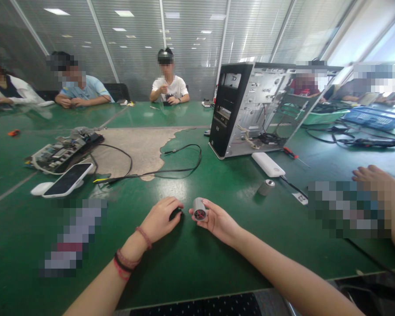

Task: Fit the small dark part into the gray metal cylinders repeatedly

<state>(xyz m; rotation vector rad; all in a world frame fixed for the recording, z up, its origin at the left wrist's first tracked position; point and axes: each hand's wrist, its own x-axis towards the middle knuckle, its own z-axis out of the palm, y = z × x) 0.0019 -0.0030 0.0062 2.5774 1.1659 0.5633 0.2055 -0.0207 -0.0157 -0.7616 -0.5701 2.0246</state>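
Note:
My right hand (220, 223) is closed around a grey metal cylinder (200, 210). Its end faces me and shows a dark inside with red strips, perhaps wires. Just to its left, my left hand (160, 218) has its fingers curled over a small black object (175, 213), mostly hidden, whose kind I cannot make out. The two hands are apart, low over the green table (184, 263). A second short metal cylinder (266, 187) is on the table, right of and beyond my right hand.
An open computer case (230, 109) stands beyond, near a white power bank (268, 164) and a screwdriver (294, 156). Leftward are a phone (69, 179), an electronics assembly (64, 151) and a black cable (184, 173). Another person's hand (378, 177) rests at right; several people sit around.

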